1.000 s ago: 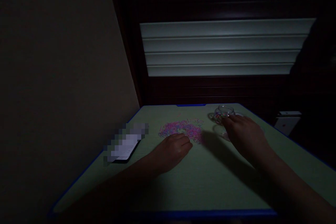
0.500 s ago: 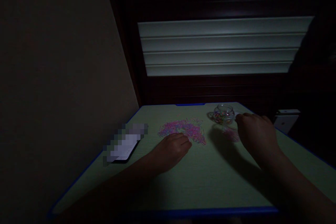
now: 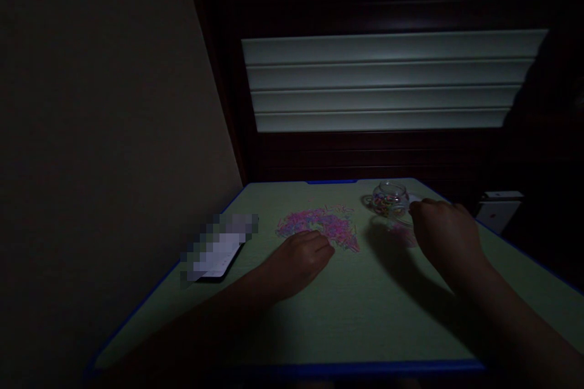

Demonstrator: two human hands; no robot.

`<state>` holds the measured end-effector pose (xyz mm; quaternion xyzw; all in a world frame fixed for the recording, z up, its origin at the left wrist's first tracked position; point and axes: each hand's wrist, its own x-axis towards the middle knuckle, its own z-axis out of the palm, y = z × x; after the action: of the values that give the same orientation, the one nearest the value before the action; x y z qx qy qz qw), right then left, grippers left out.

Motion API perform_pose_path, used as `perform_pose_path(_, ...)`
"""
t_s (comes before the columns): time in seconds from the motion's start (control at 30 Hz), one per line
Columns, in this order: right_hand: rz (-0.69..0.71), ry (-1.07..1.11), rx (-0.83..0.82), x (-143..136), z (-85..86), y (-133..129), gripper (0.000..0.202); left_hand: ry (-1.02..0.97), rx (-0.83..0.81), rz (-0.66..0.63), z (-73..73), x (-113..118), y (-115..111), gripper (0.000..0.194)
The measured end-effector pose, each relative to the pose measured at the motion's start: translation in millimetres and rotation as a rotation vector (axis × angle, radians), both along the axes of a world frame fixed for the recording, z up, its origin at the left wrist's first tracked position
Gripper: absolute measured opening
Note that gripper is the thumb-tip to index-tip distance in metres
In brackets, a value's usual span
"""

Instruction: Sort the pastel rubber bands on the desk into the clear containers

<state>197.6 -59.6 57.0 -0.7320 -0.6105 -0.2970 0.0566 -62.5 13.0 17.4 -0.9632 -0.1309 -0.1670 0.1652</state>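
Note:
A spread pile of small pink, purple and blue loops that look like rubber bands (image 3: 340, 228) lies on the pale green table (image 3: 347, 304). At the pile's near edge rests my left hand (image 3: 303, 258), its fingers curled closed; whatever is in them is hidden. My right hand (image 3: 440, 225) is raised at the right, fingers pinched together, and what they hold cannot be made out. Just left of it stands a clear glass jar (image 3: 390, 199) with a handle and multicoloured pieces inside. Below the right fingers, a see-through container (image 3: 401, 234) shows pink bands in it.
A phone or tablet (image 3: 219, 258), partly blurred out, lies at the table's left edge. White boxes (image 3: 499, 213) stand beyond the right edge. A wall (image 3: 114, 134) rises close on the left, and a dark panel with white slats (image 3: 387, 82) is behind.
Both hands stay almost in place. The whole view has shifted very slightly; the pile and the jar look the same.

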Motion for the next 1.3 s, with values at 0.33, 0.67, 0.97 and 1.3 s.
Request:
perform_pose_path(0.33, 0.065, -0.011, 0.02, -8, 3.0, 0, 0.018, -0.011, 0.008, 0.009, 0.2, 0, 1, 0.023)
perform_pose_path(0.67, 0.49, 0.132, -0.157, -25, -5.1, 10, 0.022, 0.028, -0.039, 0.123, -0.4, -3, 10, 0.02)
perform_pose_path(0.97, 0.712, 0.252, -0.302, -30, -17.1, 10, 0.02, 0.053, -0.086, 0.263, 5.4, -10, 16, 0.019)
perform_pose_path(1.3, 0.689, 0.286, -0.329, -29, -12.5, 10, 0.021, 0.031, -0.148, 0.304, 10.7, -13, 14, 0.02)
